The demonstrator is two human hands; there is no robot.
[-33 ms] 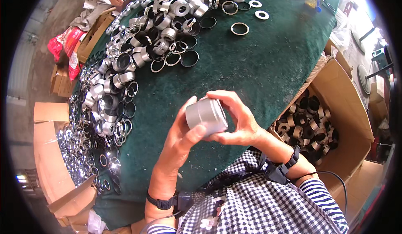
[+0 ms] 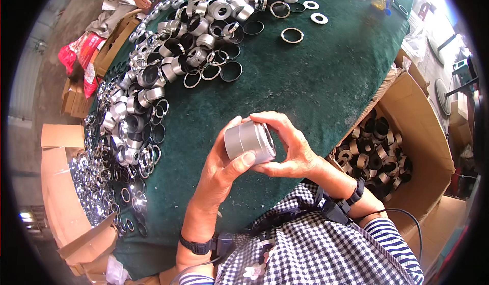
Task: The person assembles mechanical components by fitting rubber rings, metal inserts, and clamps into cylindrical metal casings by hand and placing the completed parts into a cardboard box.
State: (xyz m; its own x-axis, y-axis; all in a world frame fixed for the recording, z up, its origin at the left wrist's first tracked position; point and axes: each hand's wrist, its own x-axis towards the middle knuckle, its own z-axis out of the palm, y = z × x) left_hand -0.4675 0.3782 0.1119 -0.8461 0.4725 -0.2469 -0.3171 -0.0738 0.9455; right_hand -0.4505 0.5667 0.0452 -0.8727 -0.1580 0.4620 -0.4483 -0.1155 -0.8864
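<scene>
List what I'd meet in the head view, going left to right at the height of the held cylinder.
Cardboard flap → heaped metal parts → left hand → silver cylinder → right hand → open cardboard box.

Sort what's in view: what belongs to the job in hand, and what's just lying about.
Job in hand, judging by what is held and heaped nearby:
- silver cylinder, held in left hand and right hand
- heap of metal collars and rings
- probably metal pieces in the right-hand carton

Apparently lying about:
- bottle
- red bag
</scene>
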